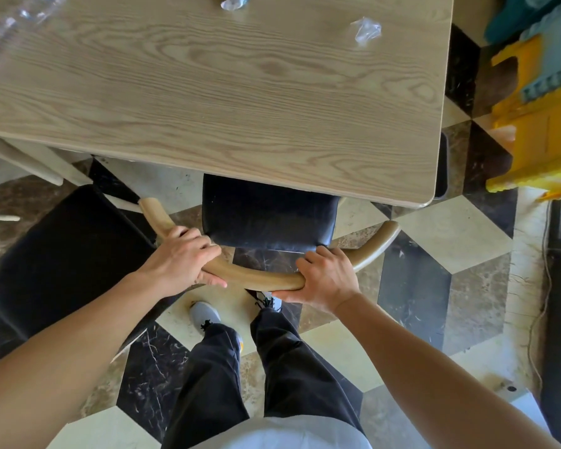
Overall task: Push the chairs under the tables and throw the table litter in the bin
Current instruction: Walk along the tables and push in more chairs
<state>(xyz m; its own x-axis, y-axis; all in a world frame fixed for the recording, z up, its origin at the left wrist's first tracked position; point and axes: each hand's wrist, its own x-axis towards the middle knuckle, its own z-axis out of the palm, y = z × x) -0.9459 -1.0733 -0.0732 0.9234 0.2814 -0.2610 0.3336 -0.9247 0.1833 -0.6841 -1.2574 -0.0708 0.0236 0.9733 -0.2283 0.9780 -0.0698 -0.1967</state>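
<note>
Gripping the curved back rail [256, 280] of the chair [269, 215] with left hand [182, 264] and right hand [327, 280] wrapped around it, we drive it evenly under the bench [208, 92], litter [366, 29] waiting upper right.

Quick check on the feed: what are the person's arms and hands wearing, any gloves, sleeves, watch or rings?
Nothing that shows. The left hand and right hand are bare, with no gloves, and I see no rings. Both forearms are uncovered all the way to the frame edge, with no sleeve cuff, watch or wristband in view. Fingernails look short and unpainted.
</note>
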